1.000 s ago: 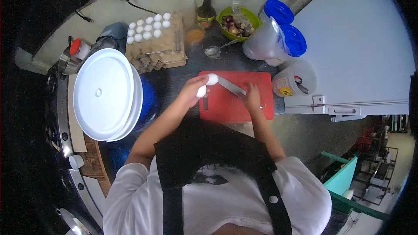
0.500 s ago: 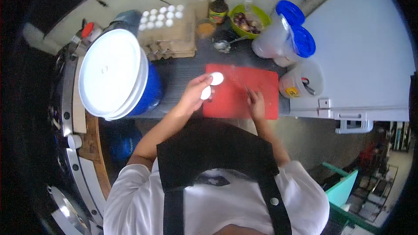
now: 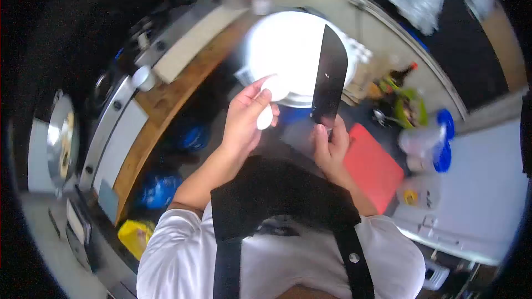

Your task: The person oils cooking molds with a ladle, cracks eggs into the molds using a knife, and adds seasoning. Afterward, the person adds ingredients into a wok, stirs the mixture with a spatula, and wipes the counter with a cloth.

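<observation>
Two white eggs are in my left hand (image 3: 243, 115): the upper egg (image 3: 275, 87) is pinched by thumb and forefinger, and the lower egg (image 3: 265, 117) rests against the fingers. Behind the upper egg is the bright white lid (image 3: 285, 50) of a large blue bucket, which blurs its outline. My right hand (image 3: 332, 147) is closed on a cleaver (image 3: 331, 72), its broad dark blade pointing up and away, seen in front of the lid. The cleaver's handle is mostly hidden in the fingers. A red cutting board (image 3: 374, 166) lies to the right of this hand.
Beyond the board are a green bowl (image 3: 420, 112), a spoon (image 3: 381, 115) and containers with blue lids (image 3: 442, 158). The egg cartons are partly hidden behind the bucket. At left run a wooden edge (image 3: 144, 149), a white cup (image 3: 144, 78) and a pan (image 3: 65, 138).
My view and body have turned left, away from the cutting board towards the bucket. The cleaver has been lifted off the board and now points upward. Both eggs stay in my left hand.
</observation>
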